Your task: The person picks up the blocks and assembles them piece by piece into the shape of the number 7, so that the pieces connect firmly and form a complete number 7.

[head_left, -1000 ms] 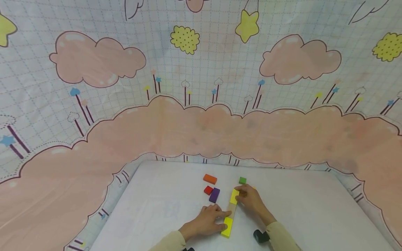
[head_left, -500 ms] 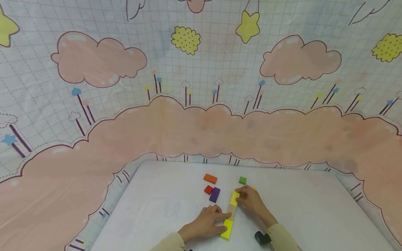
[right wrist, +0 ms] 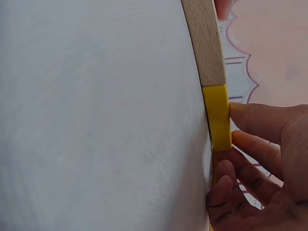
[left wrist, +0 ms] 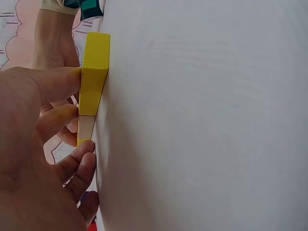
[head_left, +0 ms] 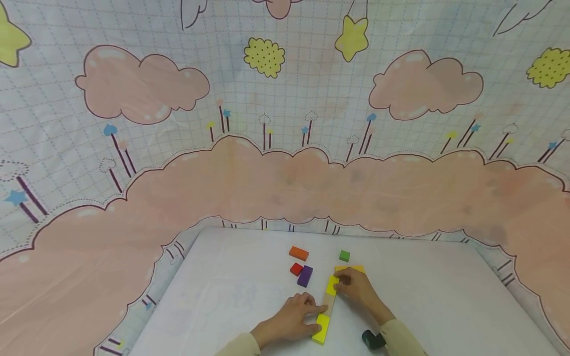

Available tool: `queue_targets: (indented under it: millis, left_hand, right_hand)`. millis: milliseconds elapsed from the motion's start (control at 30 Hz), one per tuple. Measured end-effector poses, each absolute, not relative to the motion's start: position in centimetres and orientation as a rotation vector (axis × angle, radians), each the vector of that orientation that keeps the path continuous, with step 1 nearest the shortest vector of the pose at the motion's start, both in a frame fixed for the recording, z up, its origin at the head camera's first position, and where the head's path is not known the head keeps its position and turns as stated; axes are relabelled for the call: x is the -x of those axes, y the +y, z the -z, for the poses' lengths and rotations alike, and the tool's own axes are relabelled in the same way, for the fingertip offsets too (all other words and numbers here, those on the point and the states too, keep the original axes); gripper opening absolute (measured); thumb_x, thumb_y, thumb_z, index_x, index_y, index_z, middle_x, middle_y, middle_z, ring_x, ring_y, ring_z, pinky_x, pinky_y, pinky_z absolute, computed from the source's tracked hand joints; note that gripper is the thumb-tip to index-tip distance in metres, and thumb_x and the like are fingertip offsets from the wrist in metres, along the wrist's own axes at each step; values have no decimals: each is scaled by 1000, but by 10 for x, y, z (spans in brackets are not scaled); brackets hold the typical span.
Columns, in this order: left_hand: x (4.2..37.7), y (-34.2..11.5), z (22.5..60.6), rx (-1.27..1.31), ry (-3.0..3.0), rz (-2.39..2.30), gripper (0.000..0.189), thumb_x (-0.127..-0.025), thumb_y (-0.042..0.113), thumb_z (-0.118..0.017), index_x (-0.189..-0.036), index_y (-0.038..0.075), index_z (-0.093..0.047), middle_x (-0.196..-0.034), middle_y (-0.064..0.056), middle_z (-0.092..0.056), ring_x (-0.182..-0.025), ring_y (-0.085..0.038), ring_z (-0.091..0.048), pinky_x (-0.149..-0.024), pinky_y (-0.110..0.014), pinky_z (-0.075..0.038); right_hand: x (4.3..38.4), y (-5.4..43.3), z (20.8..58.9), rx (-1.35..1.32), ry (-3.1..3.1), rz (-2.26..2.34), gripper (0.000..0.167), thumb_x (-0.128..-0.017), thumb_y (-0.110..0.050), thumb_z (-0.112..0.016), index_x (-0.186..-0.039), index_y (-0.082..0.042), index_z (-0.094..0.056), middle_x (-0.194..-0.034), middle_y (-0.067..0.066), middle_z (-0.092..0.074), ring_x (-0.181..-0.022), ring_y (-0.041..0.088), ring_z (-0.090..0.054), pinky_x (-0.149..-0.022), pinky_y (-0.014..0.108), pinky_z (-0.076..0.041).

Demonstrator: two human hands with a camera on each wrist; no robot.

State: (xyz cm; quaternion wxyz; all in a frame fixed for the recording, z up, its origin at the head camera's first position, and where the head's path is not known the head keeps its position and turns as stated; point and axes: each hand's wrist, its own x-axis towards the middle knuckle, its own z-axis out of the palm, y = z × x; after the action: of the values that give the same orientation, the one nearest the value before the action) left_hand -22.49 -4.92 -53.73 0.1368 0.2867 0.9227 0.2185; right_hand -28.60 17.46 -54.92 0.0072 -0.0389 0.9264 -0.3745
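A straight row lies on the white table: a near yellow block (head_left: 321,330), a plain wooden block (head_left: 329,301) in the middle and a far yellow block (head_left: 332,285). My left hand (head_left: 291,315) lies along its left side, thumb against the near yellow block, extended index finger touching the wooden one. With thumb and bent index finger, my right hand (head_left: 356,287) holds the far yellow block. In the right wrist view, that yellow block (right wrist: 217,118) meets the wooden block (right wrist: 206,43) end to end. Another yellow block (head_left: 349,268) lies crosswise beyond, partly hidden by the right hand.
Left of the row's far end lie an orange block (head_left: 299,253), a red block (head_left: 296,269) and a purple block (head_left: 305,276). A small green block (head_left: 344,255) sits farther back. A dark green object (head_left: 373,340) shows by the right sleeve. A patterned cloth (head_left: 285,188) hangs behind.
The row has slid slightly toward the near edge, with both hands keeping contact. More of the crosswise yellow block now shows beyond the right hand. The other coloured blocks stay put.
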Motion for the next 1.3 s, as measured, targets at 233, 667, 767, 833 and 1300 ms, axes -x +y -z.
queue_targets:
  millis: [233, 667, 767, 833, 1300]
  left_hand:
    - [223, -49, 535, -816, 2673, -631, 47, -91, 43, -66, -137, 40, -56, -107, 14, -48, -98, -5, -39, -87, -26, -37]
    - [225, -49, 535, -821, 2672, -615, 47, -91, 42, -66, -137, 40, -55, -106, 14, -48, -97, -4, -39, -86, -26, -37]
    - [224, -49, 534, -821, 2677, -609, 47, -91, 42, -66, -137, 40, -55, -106, 15, -48, -97, -4, -39, -86, -26, -37]
    - [225, -48, 535, -827, 2681, -607, 47, -91, 43, -66, -137, 41, -55, -106, 15, -48, -97, -4, -39, -86, -26, -37]
    - [224, -49, 540, -821, 2662, -649, 48, -89, 44, -68, -135, 44, -56, -111, 16, -50, -100, -5, -41, -89, -27, -40]
  right_hand:
    - [284, 175, 548, 138, 2893, 1156, 25, -85, -15, -76, -109, -14, -72, -112, 2, -68, -101, 17, -62, -95, 44, -52]
    - [282, 175, 546, 99, 2921, 1078, 29, -84, -15, -76, -112, -12, -72, -120, 9, -68, -115, 30, -60, -101, 52, -46]
    - [283, 177, 548, 111, 2915, 1078, 29, -84, -14, -77, -112, -12, -72, -118, 8, -68, -113, 28, -61, -101, 51, -47]
    - [284, 177, 548, 124, 2917, 1076, 29, -83, -14, -77, -112, -12, -72, -117, 6, -69, -112, 27, -61, -100, 50, -47]
    - [284, 181, 548, 160, 2908, 1051, 33, -80, -15, -79, -113, -13, -73, -115, 3, -70, -108, 23, -62, -98, 49, -49]
